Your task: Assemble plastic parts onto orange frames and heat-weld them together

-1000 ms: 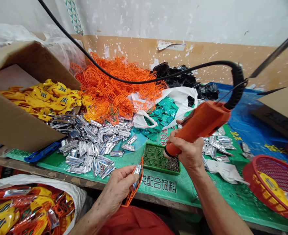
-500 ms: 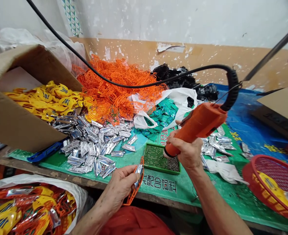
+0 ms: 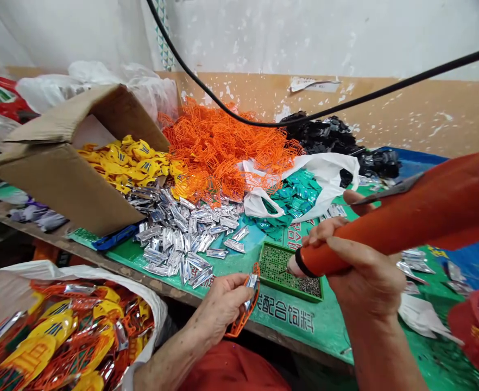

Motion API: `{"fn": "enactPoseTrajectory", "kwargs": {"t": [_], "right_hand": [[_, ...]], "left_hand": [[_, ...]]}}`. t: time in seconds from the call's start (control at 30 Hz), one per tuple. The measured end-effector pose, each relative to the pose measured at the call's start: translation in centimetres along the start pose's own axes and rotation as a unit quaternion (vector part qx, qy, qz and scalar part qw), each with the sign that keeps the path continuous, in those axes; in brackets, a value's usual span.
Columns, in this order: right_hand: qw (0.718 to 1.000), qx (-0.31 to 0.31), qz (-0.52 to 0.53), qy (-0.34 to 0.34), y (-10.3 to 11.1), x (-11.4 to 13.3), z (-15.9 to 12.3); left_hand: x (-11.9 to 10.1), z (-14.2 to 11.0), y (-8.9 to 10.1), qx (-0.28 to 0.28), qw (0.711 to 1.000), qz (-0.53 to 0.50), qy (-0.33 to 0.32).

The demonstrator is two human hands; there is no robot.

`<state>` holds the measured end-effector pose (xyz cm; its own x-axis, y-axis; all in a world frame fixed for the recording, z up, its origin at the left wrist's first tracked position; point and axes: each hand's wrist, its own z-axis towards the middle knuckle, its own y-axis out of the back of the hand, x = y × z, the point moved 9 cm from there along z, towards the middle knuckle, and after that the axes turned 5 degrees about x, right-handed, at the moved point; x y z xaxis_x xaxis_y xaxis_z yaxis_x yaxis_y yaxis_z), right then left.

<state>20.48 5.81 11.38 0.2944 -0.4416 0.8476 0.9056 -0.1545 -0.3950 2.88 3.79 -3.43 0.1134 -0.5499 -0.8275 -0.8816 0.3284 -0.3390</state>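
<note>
My left hand (image 3: 219, 307) is closed on an orange plastic frame (image 3: 239, 324) with a shiny silver piece (image 3: 251, 281) on it, near the table's front edge. My right hand (image 3: 365, 274) is wrapped round an orange electric screwdriver (image 3: 418, 217), which slants down to the left. The screwdriver's pale nose is over a green tray (image 3: 291, 292) with a perforated insert. Small metal screws (image 3: 309, 285) lie heaped at the tray's right end. I cannot make out whether the bit touches one.
Silver pieces (image 3: 178, 239) are piled left of the tray. Behind lie orange frames (image 3: 227, 146), green packets (image 3: 298, 193) and black parts (image 3: 325, 136). A carton (image 3: 68, 182) spills yellow parts (image 3: 129, 160). A filled white sack (image 3: 158, 309) stands lower left, a red basket (image 3: 473, 331) right. A black cable (image 3: 231, 113) hangs across.
The view has turned left, so the table's things appear farther right. The screwdriver now lies flatter, its body closer to me. My left hand keeps hold of the orange frame.
</note>
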Motion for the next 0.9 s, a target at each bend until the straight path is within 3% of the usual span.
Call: {"fn": "enactPoseTrajectory", "kwargs": {"t": [0.27, 0.9], "right_hand": [[0.999, 0.026, 0.022, -0.036, -3.6, -1.6, -1.3], [0.998, 0.044, -0.002, -0.052, -3.9, -3.1, -1.1]], "left_hand": [[-0.3, -0.1, -0.4, 0.008, 0.999, -0.048, -0.005], [-0.3, 0.0, -0.1, 0.01, 1.0, -0.016, -0.012]]}}
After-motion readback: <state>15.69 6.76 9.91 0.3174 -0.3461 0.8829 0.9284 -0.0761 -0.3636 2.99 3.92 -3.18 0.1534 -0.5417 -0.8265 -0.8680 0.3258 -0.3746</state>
